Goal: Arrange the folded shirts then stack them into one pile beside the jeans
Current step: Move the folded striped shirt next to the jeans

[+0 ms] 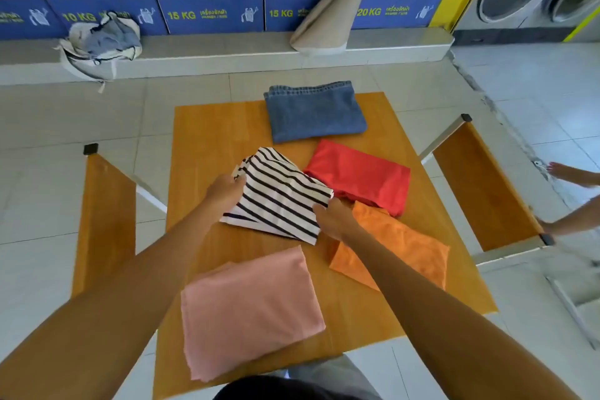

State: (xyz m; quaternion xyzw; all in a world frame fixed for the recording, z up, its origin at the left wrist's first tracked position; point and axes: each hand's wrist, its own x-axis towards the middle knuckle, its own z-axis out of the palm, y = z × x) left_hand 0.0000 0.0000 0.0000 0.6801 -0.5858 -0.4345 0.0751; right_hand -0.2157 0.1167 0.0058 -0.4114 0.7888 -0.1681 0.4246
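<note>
Folded blue jeans [316, 112] lie at the far edge of the wooden table [201, 127]. In the middle a folded black-and-white striped shirt [279, 198] is gripped on both sides: my left hand [225, 193] on its left edge, my right hand [336, 219] on its right edge. A folded red shirt [360, 175] rests to the right of it, just in front of the jeans. A folded orange shirt [402, 245] lies partly under my right wrist. A folded pink shirt [248, 308] sits at the near edge.
Wooden benches flank the table, left bench [104, 221] and right bench [480, 185]. Another person's hand and foot [571, 175] show at the right edge. Washing machines line the back wall, with a cloth laundry bag [100, 45] and a beige bag [324, 19] on the ledge.
</note>
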